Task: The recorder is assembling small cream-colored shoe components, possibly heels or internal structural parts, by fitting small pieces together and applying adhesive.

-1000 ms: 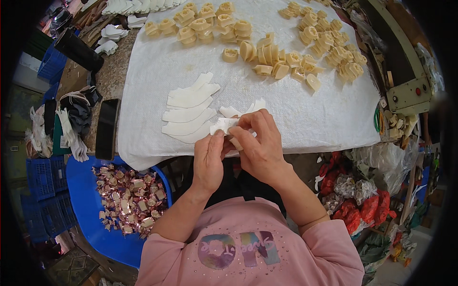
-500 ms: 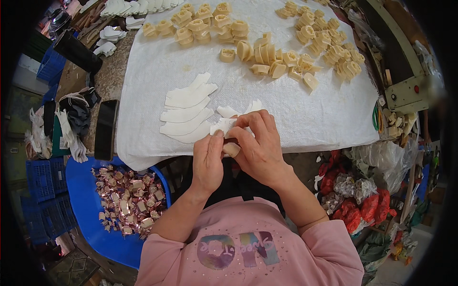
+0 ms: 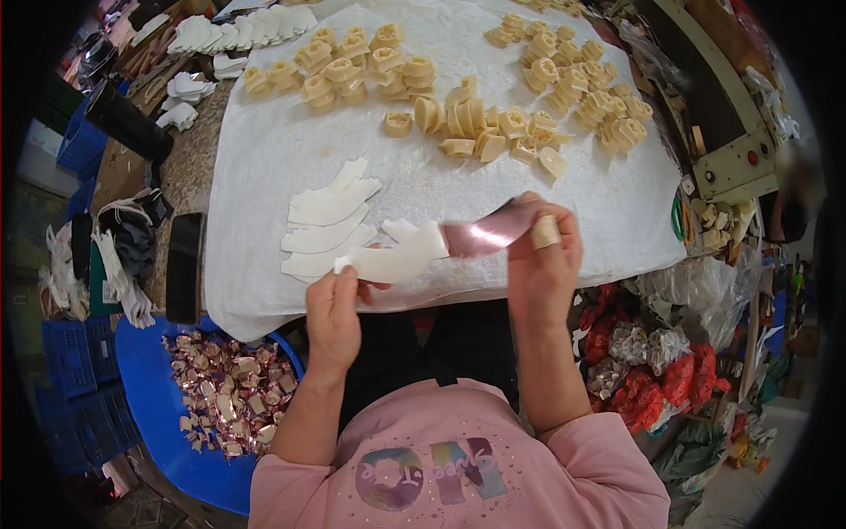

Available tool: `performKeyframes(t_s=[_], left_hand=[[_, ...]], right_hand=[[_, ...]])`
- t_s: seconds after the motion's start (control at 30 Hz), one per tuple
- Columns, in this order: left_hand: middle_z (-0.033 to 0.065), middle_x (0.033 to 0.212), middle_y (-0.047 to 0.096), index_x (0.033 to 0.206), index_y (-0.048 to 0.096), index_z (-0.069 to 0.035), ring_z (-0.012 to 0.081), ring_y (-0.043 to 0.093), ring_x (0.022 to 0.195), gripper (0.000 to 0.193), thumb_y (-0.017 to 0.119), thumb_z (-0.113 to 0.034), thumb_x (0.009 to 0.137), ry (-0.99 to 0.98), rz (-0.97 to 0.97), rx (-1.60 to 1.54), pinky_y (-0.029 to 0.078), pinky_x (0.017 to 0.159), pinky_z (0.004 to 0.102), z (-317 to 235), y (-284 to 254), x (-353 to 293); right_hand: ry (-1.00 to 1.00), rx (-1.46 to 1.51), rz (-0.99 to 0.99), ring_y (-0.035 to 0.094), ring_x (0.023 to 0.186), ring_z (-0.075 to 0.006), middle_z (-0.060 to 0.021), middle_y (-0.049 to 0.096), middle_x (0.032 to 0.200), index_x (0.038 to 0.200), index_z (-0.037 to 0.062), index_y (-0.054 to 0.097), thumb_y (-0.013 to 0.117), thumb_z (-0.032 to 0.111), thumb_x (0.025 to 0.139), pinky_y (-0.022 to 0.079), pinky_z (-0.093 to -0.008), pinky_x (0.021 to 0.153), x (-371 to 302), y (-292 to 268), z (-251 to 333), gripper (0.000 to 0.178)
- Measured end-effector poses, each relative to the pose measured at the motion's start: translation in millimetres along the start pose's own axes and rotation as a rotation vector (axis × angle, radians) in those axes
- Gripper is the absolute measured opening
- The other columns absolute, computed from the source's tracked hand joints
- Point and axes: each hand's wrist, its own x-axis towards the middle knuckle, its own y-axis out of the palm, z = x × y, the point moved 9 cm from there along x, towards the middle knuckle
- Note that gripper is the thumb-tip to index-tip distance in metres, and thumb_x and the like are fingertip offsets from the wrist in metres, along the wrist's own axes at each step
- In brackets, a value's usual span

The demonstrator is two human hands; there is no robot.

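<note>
— How were the hands placed?
— Both forearms rose from the lower edge; the left hand (image 3: 333,310) was pinched shut at its fingertips.
— And the other?
— The right hand (image 3: 539,264) sat higher, fingers curled closed.

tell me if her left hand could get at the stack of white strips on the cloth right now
Probably not at once: the left hand is pinching one end of a white-and-pink strip. The stack of white strips lies just beyond it, nothing between.
</note>
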Motion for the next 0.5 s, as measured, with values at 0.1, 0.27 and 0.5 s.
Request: performKeyframes(t_s=[0.1,0.27,0.5], left_hand=[[0.0093,0.09,0.064,0.11,0.06,0.007,0.01,0.055,0.074,0.034,0.037,-0.012,0.094,-0.014,-0.134,0.116,0.04,0.062,0.0239,-2,-32,2],[0.0103,0.09,0.061,0.109,0.062,0.002,0.0126,0.053,0.072,0.029,0.046,0.002,0.085,0.087,-0.31,0.507,0.042,0.065,0.0247,-25,-47,12],[0.0133,0.107,0.056,0.12,0.056,-0.003,0.0269,0.049,0.1,0.034,0.043,-0.007,0.089,0.426,-0.285,1.263,0.039,0.088,0.0356,-37,-38,15]], right_hand=[[-0.131,-0.009,-0.066,0.054,0.093,-0.0137,-0.0081,0.056,0.103,0.1,0.0028,0.049,0.052,0.014,0.092,0.045,-0.031,0.085,14,-21,35,0.014],[-0.101,-0.163,-0.045,0.054,0.089,-0.0118,-0.0069,0.057,0.101,0.1,0.0023,0.049,0.05,0.014,0.093,0.046,-0.029,0.08,10,-22,30,0.013],[-0.071,-0.246,0.021,0.051,0.085,-0.0119,-0.0084,0.053,0.102,0.097,0.0,0.049,0.049,0.006,0.092,0.043,-0.0265,0.078,-1,-9,17,0.008]])
